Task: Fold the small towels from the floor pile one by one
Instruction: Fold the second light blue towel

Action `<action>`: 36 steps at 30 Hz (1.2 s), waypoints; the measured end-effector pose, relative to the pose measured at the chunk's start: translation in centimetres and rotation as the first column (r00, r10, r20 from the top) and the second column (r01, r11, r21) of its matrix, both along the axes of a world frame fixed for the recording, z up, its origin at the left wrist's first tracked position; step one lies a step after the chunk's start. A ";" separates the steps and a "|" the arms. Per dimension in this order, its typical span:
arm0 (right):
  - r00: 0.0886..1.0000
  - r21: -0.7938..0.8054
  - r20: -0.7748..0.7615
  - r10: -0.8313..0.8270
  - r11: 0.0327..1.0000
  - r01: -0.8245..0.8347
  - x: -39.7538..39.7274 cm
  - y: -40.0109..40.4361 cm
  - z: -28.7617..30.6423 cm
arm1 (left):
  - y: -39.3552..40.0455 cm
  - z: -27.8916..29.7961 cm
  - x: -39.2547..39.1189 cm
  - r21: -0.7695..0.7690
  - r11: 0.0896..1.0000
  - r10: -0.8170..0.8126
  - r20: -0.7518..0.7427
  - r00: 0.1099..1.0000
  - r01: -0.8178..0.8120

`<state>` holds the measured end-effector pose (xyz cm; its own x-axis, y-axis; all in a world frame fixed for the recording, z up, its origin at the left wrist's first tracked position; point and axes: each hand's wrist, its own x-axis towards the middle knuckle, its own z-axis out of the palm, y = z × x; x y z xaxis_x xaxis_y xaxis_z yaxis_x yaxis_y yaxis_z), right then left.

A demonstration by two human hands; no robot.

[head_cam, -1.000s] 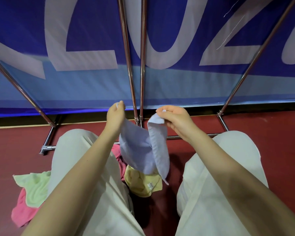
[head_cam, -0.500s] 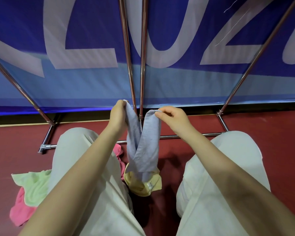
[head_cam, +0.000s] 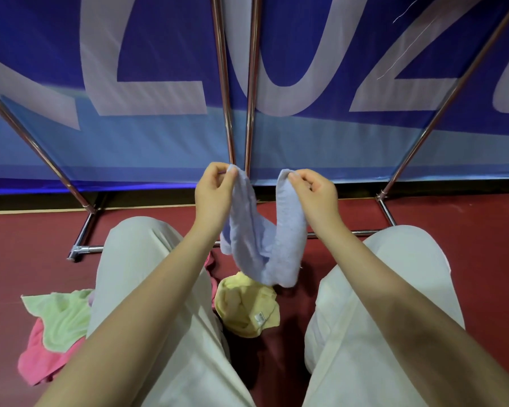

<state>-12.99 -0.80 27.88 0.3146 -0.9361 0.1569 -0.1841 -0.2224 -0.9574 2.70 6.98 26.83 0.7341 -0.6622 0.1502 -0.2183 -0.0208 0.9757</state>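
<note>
A small light-blue towel (head_cam: pixel 265 248) hangs in the air between my knees, sagging in a U. My left hand (head_cam: pixel 215 192) pinches its left top end and my right hand (head_cam: pixel 315 195) pinches its right top end, the two hands a short gap apart. Below it on the red floor lies a crumpled yellow towel (head_cam: pixel 247 306) with a white label. To the left, a pale-green towel (head_cam: pixel 62 315) lies over a pink towel (head_cam: pixel 39 359). A bit of another pink towel (head_cam: pixel 209 261) shows beside my left knee.
My legs in cream trousers (head_cam: pixel 165 318) spread to both sides of the yellow towel. A blue banner (head_cam: pixel 159 136) on a chrome tube frame (head_cam: pixel 86 227) stands right in front. Red floor (head_cam: pixel 482 245) extends to the right.
My hands first came together and the towel hung as narrow crossing strips; now they have drawn apart and the towel sags in a wider U. Floor towels have not moved.
</note>
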 end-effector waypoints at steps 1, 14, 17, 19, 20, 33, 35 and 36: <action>1.000 -0.012 -0.011 0.017 1.000 -0.017 0.0 0.1 0.1 | 0.0 0.1 -0.3 -0.009 1.000 -0.013 0.040 0.999 0.013; 0.980 0.013 0.003 0.198 0.980 -0.198 1.5 1.2 1.3 | -1.5 0.0 -2.8 -0.050 0.999 -0.028 -0.310 0.950 0.013; 0.987 0.028 0.072 0.145 0.989 -0.148 1.8 1.2 1.1 | -1.6 0.1 -3.6 -0.078 0.997 -0.046 -0.385 0.922 0.017; 0.991 0.065 0.104 0.089 0.993 -0.096 2.0 0.9 0.8 | -1.8 0.1 -4.1 -0.116 0.993 -0.065 -0.460 0.886 0.012; 0.992 0.092 0.108 0.064 0.993 -0.074 2.2 0.8 0.7 | -1.9 0.2 -4.3 -0.134 0.991 -0.081 -0.494 0.865 0.016; 0.992 0.120 0.095 -0.086 0.990 0.075 2.5 0.0 0.0 | -2.7 0.3 -6.1 -0.197 0.972 -0.210 -0.506 0.836 0.124; 0.992 0.155 0.101 -0.076 0.986 0.059 2.1 -0.2 0.2 | -2.7 0.1 -6.1 -0.193 0.964 -0.255 -0.483 0.838 0.182; 0.992 0.176 0.108 -0.063 0.983 0.044 2.0 -0.3 0.2 | -2.7 0.0 -6.0 -0.179 0.964 -0.259 -0.476 0.840 0.196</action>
